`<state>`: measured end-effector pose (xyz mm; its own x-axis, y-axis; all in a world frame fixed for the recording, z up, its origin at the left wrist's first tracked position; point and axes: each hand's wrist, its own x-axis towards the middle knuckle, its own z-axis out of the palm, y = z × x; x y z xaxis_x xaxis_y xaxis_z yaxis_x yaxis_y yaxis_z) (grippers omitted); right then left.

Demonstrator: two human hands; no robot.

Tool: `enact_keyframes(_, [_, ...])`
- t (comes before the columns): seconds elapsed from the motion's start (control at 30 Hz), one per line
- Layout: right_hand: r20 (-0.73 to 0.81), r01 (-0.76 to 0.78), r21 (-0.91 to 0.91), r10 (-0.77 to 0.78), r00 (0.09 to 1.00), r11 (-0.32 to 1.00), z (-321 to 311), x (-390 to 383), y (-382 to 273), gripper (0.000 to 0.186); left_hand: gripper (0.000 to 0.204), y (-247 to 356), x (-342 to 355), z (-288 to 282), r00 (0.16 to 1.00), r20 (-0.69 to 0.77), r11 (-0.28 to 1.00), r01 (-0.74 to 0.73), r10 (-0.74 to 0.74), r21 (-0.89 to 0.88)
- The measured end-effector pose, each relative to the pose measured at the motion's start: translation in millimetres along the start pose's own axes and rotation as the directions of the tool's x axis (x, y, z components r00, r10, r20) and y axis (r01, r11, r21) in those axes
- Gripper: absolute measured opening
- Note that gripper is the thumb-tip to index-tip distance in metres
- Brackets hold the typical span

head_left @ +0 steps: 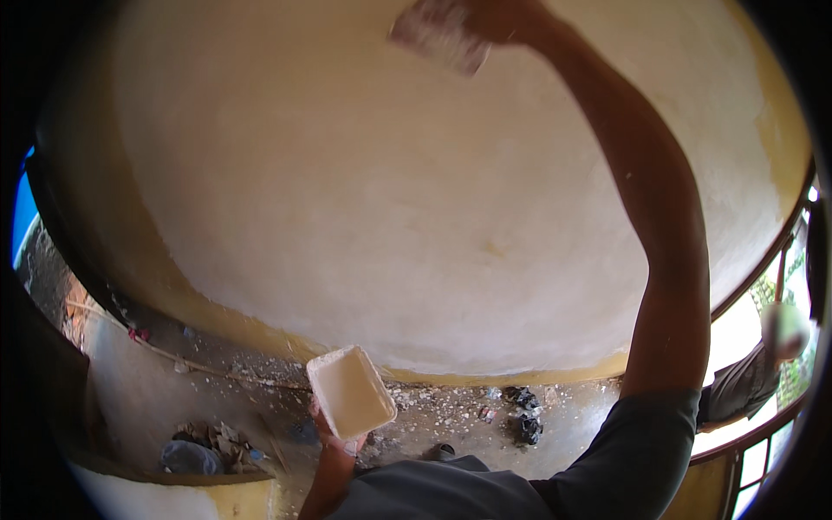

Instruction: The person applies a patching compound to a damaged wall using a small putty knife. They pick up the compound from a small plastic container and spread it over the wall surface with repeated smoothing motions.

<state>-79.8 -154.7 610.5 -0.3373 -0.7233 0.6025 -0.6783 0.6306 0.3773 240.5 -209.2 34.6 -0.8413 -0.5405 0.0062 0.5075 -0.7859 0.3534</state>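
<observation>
My right hand [503,19] is raised high at the top of the head view, its arm stretched up across the wall. Its fingers are closed around a flat rectangular tool [440,36], reddish-brown and smeared with white; motion blur hides its exact kind. The tool is at the wall [390,191], whose broad pale coat ends in yellowish margins. Low in front of me, my left hand [328,426] grips the side of an open rectangular tub [354,392]. Cream-coloured paint or a similar liquid lies inside it, and the rim is crusted.
White flakes and debris litter the floor [433,412] along the wall's base. Crumpled black plastic [525,425] lies there too. A rubbish heap [217,446] sits at lower left, near a low wall [173,498]. Another person [750,381] is by the window bars at right.
</observation>
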Motion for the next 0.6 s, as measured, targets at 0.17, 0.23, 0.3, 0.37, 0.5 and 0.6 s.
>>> enact_keyframes(0.17, [-0.426,0.188,0.429,0.014,0.905,0.884,-68.4,-39.1,145.5,0.031,0.079,-14.4,14.5,16.6,0.997,0.08,0.999,0.001,0.003,-0.047])
enact_keyframes(0.23, [-0.254,0.352,-0.057,-0.354,0.9,0.934,-29.7,-69.5,148.9,0.021,0.079,-6.4,5.9,15.1,0.999,0.036,1.0,-0.016,0.017,-0.024])
enact_keyframes(0.3, [-0.112,0.273,0.083,-0.263,0.958,0.959,7.2,-84.0,117.3,0.033,0.078,-2.3,1.7,11.2,1.0,0.006,0.999,-0.02,0.02,-0.027])
enact_keyframes(0.37, [0.055,0.147,0.198,-0.161,0.985,0.969,7.5,-90.7,125.0,0.046,0.077,-4.0,-1.8,14.7,1.0,-0.016,1.0,-0.003,0.002,-0.024])
enact_keyframes(0.5, [-0.46,-0.017,0.289,0.154,0.875,0.957,-83.6,-73.3,258.1,0.022,0.075,-14.1,10.1,34.8,0.998,-0.013,0.998,0.063,-0.063,-0.011])
enact_keyframes(0.6, [-0.34,0.019,0.682,0.294,0.894,0.731,-101.7,-83.8,208.6,0.025,0.074,-10.9,4.6,47.9,0.997,-0.072,1.0,-0.026,0.027,0.016])
